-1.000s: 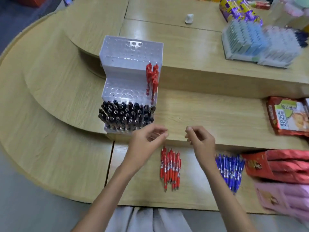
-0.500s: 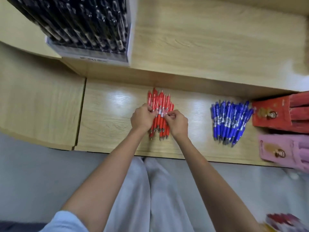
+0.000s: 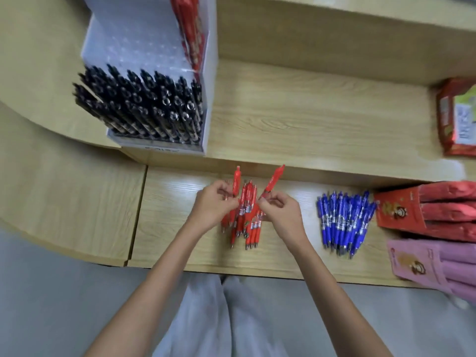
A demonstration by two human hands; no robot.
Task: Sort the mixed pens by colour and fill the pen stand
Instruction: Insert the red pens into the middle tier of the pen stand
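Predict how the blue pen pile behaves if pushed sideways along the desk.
The blue pens lie loose and fanned out, not bundled, so they would probably scatter rather than slide as one block. Their slim, round barrels would likely roll once nudged across their length. The desk looks smooth and shows glare, so it probably offers little friction to hold them.

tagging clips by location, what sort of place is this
Likely a stationery shop: a tiered wooden counter carries a white pen stand with rows of black pens, heaps of red pens and blue pens, and retail packets at the right.
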